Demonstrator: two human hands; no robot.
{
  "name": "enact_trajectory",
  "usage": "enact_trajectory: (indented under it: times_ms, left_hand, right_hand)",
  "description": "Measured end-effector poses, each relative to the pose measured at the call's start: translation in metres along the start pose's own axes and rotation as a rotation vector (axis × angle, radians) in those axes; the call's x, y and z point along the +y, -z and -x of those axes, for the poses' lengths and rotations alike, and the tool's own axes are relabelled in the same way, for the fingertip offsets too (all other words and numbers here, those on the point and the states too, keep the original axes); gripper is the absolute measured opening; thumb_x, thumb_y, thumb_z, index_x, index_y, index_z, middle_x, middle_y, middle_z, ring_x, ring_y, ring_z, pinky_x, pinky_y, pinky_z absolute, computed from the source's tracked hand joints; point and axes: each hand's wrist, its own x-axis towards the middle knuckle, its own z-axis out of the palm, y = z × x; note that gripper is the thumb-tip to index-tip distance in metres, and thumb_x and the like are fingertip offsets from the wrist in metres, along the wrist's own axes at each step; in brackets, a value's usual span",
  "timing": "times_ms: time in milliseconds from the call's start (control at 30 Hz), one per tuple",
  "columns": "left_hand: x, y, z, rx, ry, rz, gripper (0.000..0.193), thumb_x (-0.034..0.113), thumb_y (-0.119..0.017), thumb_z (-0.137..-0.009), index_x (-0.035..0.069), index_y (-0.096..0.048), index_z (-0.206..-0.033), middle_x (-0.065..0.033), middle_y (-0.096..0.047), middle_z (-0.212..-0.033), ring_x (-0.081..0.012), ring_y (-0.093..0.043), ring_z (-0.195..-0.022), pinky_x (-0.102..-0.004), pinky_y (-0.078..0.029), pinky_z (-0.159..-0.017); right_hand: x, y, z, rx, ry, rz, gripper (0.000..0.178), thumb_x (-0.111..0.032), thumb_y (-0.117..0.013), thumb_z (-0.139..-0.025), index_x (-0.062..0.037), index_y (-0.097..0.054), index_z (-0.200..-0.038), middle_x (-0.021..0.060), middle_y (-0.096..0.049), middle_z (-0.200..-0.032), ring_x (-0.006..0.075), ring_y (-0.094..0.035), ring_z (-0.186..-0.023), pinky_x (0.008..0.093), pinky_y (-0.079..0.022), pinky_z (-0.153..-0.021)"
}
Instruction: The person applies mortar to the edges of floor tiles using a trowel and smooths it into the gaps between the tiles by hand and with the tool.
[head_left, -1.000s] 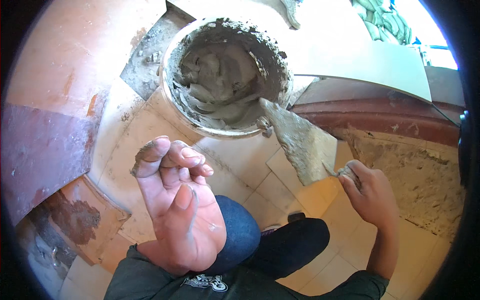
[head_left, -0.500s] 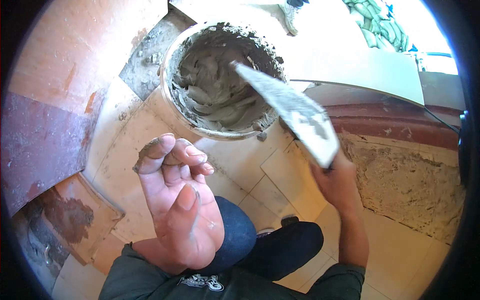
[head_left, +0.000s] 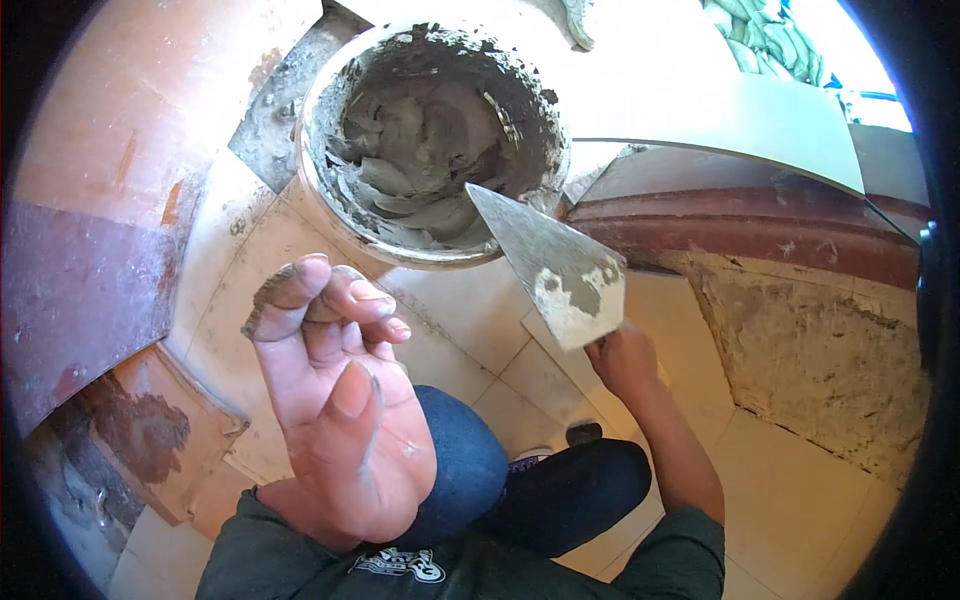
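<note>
My left hand (head_left: 335, 400) is raised palm up near the camera, fingers curled loosely, with grey mortar smeared on the fingertips; it holds nothing. My right hand (head_left: 625, 360) grips the handle of a pointed steel trowel (head_left: 545, 262). The trowel's tip reaches over the near rim of a round bucket (head_left: 320, 190) that holds wet grey mortar (head_left: 420, 150). A few patches of mortar stick to the trowel blade. My knees in dark trousers are below.
Beige floor tiles (head_left: 500, 320) lie under the bucket. A rough mortar bed (head_left: 800, 340) sits at the right below a reddish-brown ledge (head_left: 760, 220). Reddish tiles (head_left: 110, 200) lie at the left. A large white tile (head_left: 700, 110) lies behind the bucket.
The trowel swung from low at the right, up over the bucket, then its tip came down to the bucket's near rim. My left hand stayed raised.
</note>
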Motion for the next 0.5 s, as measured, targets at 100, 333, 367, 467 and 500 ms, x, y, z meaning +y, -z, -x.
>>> enact_trajectory:
  times_ms: [100, 333, 367, 467, 500]
  left_hand:
    - [-0.003, 0.0, 0.002, -0.005, -0.002, 0.012, 0.067, 0.026, -0.066, -0.089, 0.001, -0.038, -0.145, -0.0098, -0.049, -0.123, -0.0192, -0.045, -0.113, -0.0349, -0.033, -0.097]
    - [-0.002, 0.002, 0.004, -0.016, -0.022, 0.013, 0.068, 0.028, -0.067, -0.088, 0.002, -0.039, -0.144, -0.0098, -0.05, -0.123, -0.0189, -0.045, -0.113, -0.0345, -0.033, -0.097]
    - [-0.002, 0.002, 0.005, -0.014, -0.025, 0.005, 0.068, 0.028, -0.067, -0.088, 0.002, -0.039, -0.144, -0.0098, -0.05, -0.123, -0.0189, -0.045, -0.113, -0.0345, -0.033, -0.097]
    - [-0.001, 0.003, 0.006, -0.039, 0.014, 0.004, 0.068, 0.028, -0.067, -0.088, 0.002, -0.039, -0.144, -0.0094, -0.05, -0.123, -0.0184, -0.045, -0.113, -0.0343, -0.033, -0.097]
    - [0.0, 0.002, 0.007, -0.026, 0.01, 0.008, 0.067, 0.028, -0.067, -0.088, 0.002, -0.04, -0.144, -0.009, -0.05, -0.122, -0.0182, -0.045, -0.112, -0.0344, -0.033, -0.096]
  right_hand:
    - [0.012, 0.017, 0.03, 0.009, -0.058, 0.069, 0.027, -0.026, -0.074, -0.086, -0.0037, -0.069, -0.101, 0.0191, -0.07, -0.089, 0.0416, -0.068, -0.082, 0.05, -0.055, -0.072]
    - [0.027, 0.068, 0.078, -0.051, -0.161, 0.137, 0.018, -0.018, -0.072, -0.085, -0.0033, -0.07, -0.095, 0.0169, -0.068, -0.079, 0.0346, -0.066, -0.066, 0.0422, -0.053, -0.062]
    - [0.017, 0.072, 0.078, -0.017, -0.195, -0.233, 0.018, -0.02, -0.072, -0.087, -0.0036, -0.069, -0.092, 0.012, -0.066, -0.076, 0.0273, -0.065, -0.064, 0.0374, -0.051, -0.06]
    - [-0.003, 0.123, 0.062, -0.262, -0.246, -0.831, 0.025, -0.029, -0.072, -0.091, -0.0047, -0.066, -0.09, 0.0002, -0.058, -0.072, 0.0099, -0.06, -0.064, 0.026, -0.046, -0.057]
    - [0.002, 0.132, 0.052, -0.323, -0.148, -0.934, 0.027, -0.028, -0.074, -0.089, -0.0026, -0.065, -0.093, 0.0011, -0.059, -0.075, 0.0096, -0.06, -0.071, 0.0281, -0.047, -0.062]
